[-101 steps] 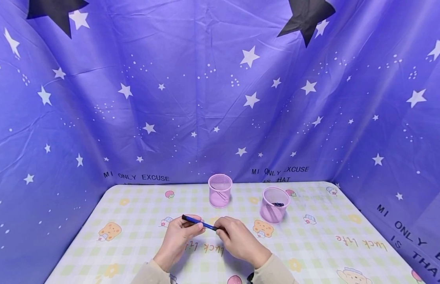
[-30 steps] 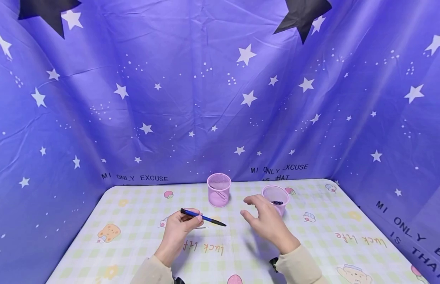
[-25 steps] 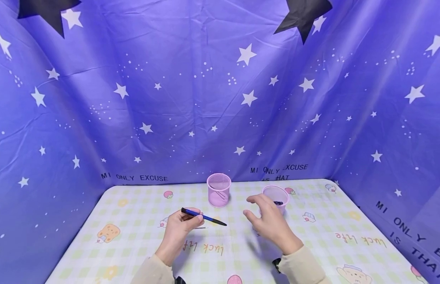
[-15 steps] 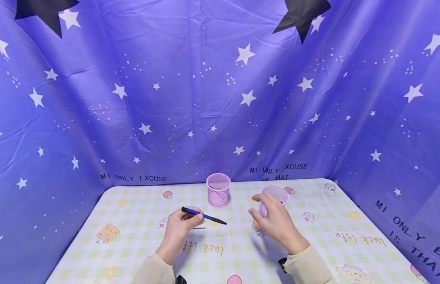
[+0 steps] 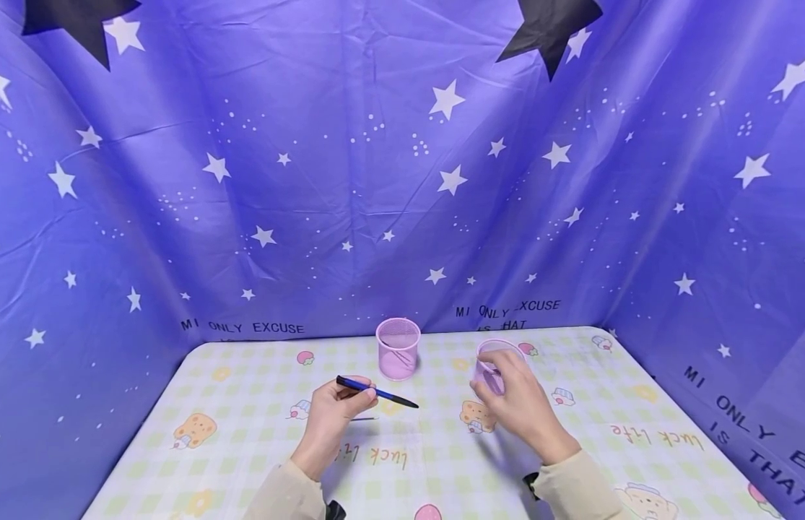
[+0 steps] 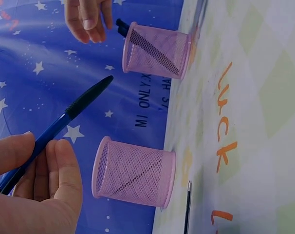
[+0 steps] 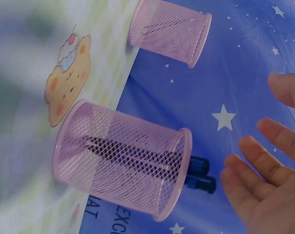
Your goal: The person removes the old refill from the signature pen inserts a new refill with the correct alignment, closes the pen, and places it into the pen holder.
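Observation:
My left hand (image 5: 331, 419) pinches a blue ballpoint pen (image 5: 378, 392) with black ends between thumb and fingers. The pen is held above the table, its tip pointing right. My right hand (image 5: 525, 408) is over the right pink mesh pen cup (image 5: 491, 379), partly covering it in the head view. In the right wrist view its fingers are loosely spread, holding nothing, just beyond the dark tops of pens (image 7: 200, 174) that stick out of that cup. A thin pen refill (image 6: 188, 204) lies on the table near my left hand.
Another pink mesh pen cup (image 5: 398, 359) stands farther left at the back, with thin sticks showing through its mesh. A checked, cartoon-printed cloth (image 5: 441, 462) covers the table. Behind and at both sides hangs a blue star-patterned curtain (image 5: 350, 180).
My right hand has let go of the pen's tip end and moved right, coming over the right cup. My left hand keeps the pen, nearly in place.

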The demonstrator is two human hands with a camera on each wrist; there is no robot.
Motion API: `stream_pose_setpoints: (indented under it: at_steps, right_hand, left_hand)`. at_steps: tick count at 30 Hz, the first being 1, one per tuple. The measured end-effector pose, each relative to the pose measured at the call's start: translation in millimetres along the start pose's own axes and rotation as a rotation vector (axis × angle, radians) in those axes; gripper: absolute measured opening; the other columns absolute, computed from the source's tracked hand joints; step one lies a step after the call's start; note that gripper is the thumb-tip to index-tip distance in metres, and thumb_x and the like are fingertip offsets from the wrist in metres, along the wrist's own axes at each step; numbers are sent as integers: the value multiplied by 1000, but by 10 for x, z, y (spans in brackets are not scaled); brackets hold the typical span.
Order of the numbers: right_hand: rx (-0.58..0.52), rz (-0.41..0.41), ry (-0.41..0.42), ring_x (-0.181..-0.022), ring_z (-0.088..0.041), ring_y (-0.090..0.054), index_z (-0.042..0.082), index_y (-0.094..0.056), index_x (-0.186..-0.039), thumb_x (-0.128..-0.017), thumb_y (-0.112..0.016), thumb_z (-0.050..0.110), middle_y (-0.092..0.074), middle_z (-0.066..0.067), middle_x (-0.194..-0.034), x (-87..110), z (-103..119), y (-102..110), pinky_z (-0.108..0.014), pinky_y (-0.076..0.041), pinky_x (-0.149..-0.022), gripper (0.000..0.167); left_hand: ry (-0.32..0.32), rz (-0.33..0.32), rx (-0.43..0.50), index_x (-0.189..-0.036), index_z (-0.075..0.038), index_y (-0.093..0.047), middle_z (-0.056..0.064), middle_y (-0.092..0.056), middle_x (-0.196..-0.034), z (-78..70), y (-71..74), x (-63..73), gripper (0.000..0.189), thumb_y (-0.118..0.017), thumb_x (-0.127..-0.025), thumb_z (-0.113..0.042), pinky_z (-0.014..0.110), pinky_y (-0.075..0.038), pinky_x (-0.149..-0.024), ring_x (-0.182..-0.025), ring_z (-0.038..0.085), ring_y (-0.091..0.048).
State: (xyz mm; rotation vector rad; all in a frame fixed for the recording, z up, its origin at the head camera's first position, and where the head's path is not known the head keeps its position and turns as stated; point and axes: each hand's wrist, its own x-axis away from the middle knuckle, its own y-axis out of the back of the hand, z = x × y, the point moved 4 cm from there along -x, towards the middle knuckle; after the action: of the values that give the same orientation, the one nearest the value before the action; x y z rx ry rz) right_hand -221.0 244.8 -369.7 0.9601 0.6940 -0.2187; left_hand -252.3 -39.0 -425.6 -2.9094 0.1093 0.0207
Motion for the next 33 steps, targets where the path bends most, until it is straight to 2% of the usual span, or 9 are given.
stream_pose_setpoints:
  at_steps: [7, 12, 24, 33]
  right_hand:
    - [-25, -4, -43, -115, -33, -50, 2, -59, -116, -76, -77, 13, -57, -13, -120, 9, -111, 23, -52, -40, -94, 44]
    - [-32, -15, -55, -115, -35, -49, 2, -58, -119, -75, -78, 14, -54, -17, -122, -6, -185, 35, -53, -39, -95, 50]
    - [-45, 3, -156, -116, -38, -47, 2, -45, -134, -77, -76, 15, -45, -21, -129, 23, -364, 49, -58, -38, -94, 66]
    - [-62, 6, -219, -113, -40, -47, -1, -39, -138, -76, -78, 19, -43, -25, -130, 49, -486, 43, -58, -39, -92, 75]
  left_hand:
    - [-15, 11, 14, -104, 10, -62, 20, -66, -103, -11, -36, -19, 29, -74, -80, -1, 35, -54, -83, -87, 21, -67]
    - [-39, 14, 12, -104, 12, -62, 17, -67, -99, -20, -67, -48, 30, -74, -79, 1, 35, -54, -81, -85, 21, -67]
    - [-75, 26, 6, -101, 9, -64, 12, -67, -91, -40, -168, -105, 27, -74, -78, 2, 36, -55, -80, -81, 20, -66]
    - [-56, 30, -19, -106, 8, -63, 12, -68, -96, -69, -241, -149, 31, -75, -80, -4, 34, -54, -82, -85, 21, -67]
